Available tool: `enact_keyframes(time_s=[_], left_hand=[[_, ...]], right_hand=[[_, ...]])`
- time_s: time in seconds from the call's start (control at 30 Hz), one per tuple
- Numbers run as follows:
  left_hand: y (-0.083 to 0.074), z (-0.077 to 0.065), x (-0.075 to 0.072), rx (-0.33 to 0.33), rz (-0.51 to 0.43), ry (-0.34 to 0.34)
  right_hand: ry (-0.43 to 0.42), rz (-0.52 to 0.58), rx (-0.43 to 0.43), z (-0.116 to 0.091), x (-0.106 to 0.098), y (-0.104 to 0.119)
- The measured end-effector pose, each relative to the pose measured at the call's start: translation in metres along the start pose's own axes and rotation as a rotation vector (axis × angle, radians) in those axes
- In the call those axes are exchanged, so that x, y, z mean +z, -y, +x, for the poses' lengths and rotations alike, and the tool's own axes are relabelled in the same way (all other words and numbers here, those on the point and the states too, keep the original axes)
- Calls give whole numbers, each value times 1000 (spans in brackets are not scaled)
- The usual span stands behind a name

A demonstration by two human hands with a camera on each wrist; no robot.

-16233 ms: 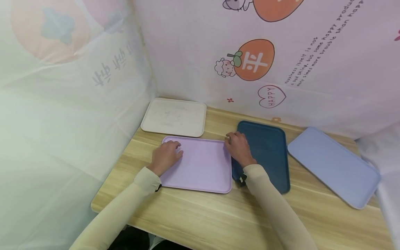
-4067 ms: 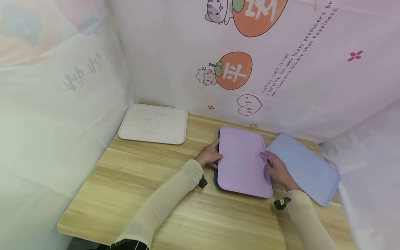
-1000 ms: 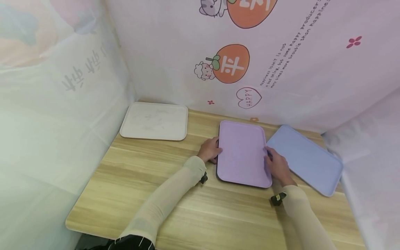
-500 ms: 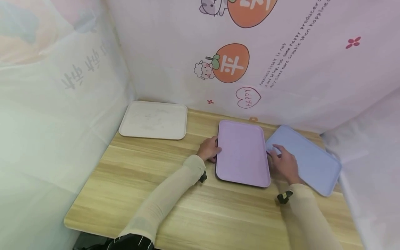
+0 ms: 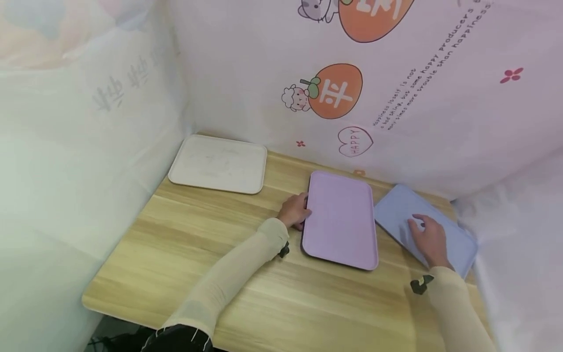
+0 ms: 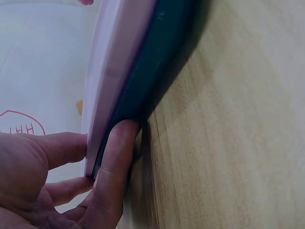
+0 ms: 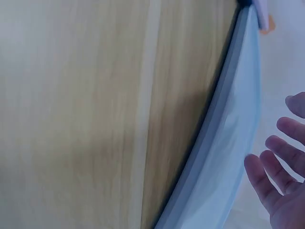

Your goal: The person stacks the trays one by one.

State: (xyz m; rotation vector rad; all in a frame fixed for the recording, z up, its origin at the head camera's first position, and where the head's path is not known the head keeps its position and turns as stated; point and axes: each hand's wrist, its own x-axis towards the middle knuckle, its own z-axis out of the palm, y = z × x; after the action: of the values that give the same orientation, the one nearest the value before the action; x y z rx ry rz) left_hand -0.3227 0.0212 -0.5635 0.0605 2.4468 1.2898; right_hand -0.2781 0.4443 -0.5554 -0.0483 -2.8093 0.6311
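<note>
A purple tray (image 5: 341, 220) lies on top of a dark blue-green tray (image 6: 148, 62), which shows only as a thin edge underneath. My left hand (image 5: 293, 211) holds the left side of this stack, its thumb (image 6: 66, 147) at the purple rim and a finger (image 6: 116, 152) against the lower tray's side. Over the light blue tray (image 5: 400, 205) on the right hovers my right hand (image 5: 430, 239), its fingers loosely bent and spread, holding nothing. The right wrist view shows those fingertips apart from the tray's surface.
A white tray (image 5: 220, 164) lies at the back left of the wooden table (image 5: 184, 239). Printed cloth (image 5: 246, 73) hangs along the back and both sides. The light blue tray sits slantwise close to the stack's right edge.
The purple tray was beside the dark one earlier and now lies on it. Within the last second my right hand let go of the stack and moved right; my left hand stayed.
</note>
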Motion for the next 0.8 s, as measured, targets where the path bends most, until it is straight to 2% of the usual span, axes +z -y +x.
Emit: enact_keyframes(time_s=[0.1,0.23,0.33,0.5,0.8], left_hand=[[2,0,-2,-20,-6,7],[4,1,-4,-28,-2,4],[5,3,-5,-34,8,-1],[5,2,-7,-29,13,-5],[8,-1,-5,36,23,0]], right_hand=[[-9,-11,11,2,3,-10],[-54,-8,-13,6,6,-21],[-56,-13,-28,11,7,-29],[-19,-36,-39,23,7,-47],[130,-93,77,31,-5,-93]])
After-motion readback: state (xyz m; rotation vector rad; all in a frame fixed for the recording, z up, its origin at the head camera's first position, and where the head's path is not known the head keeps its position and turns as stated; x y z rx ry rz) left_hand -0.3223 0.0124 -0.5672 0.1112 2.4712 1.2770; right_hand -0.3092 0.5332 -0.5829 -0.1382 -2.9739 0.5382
